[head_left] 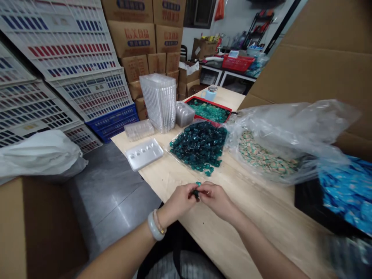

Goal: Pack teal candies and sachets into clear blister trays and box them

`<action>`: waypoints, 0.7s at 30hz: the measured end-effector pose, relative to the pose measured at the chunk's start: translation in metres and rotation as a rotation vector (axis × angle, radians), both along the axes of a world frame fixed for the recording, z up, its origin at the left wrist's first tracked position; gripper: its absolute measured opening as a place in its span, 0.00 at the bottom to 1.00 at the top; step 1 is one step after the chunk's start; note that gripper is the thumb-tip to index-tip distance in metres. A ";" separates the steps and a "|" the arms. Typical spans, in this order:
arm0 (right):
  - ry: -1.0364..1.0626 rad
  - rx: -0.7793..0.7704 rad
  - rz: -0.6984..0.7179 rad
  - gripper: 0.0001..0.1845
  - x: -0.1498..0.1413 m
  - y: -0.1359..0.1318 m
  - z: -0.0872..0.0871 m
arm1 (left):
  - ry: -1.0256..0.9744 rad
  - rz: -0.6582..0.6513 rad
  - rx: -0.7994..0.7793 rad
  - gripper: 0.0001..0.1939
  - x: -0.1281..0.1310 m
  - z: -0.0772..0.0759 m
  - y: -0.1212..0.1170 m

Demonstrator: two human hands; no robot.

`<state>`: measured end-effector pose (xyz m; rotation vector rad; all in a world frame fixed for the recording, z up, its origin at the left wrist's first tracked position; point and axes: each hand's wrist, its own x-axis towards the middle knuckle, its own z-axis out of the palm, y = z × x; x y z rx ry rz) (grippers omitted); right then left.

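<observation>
My left hand [180, 200], with bracelets at the wrist, is closed with its fingertips on a small dark green piece [196, 193]. My right hand [216, 198] meets it from the other side, its thumb and fingers pinched at the same piece. The fingers partly cover the piece, so its exact shape is hidden. Just beyond the fingertips shows a small teal piece [198, 183]; whether it is held or lies on the table I cannot tell. Farther forward, a heap of glossy dark teal pieces [200, 143] lies on clear plastic on the wooden table [221, 232].
Left of the heap are a white tray [145, 153] and stacked clear plastic trays [159, 102]. Behind it sits a red tray [223, 120] of green pieces. On the right are a clear bag [261, 151] of patterned pieces and blue packets [348, 190]. Crates [93, 93] stand left.
</observation>
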<state>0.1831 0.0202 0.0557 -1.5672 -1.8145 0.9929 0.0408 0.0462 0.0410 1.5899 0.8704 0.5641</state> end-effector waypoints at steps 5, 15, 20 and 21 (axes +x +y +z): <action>0.159 0.065 -0.231 0.07 -0.019 -0.045 -0.017 | -0.007 0.172 -0.007 0.14 -0.004 -0.002 -0.034; 0.676 -0.086 -0.263 0.13 -0.015 -0.044 -0.031 | -0.140 0.328 -0.093 0.07 0.003 -0.022 -0.039; 0.099 0.159 -0.206 0.12 -0.007 -0.009 -0.039 | 0.161 0.342 0.408 0.09 0.003 -0.033 -0.016; 0.023 0.193 -0.194 0.12 -0.004 -0.001 -0.041 | 0.214 0.327 0.478 0.10 0.001 -0.035 -0.014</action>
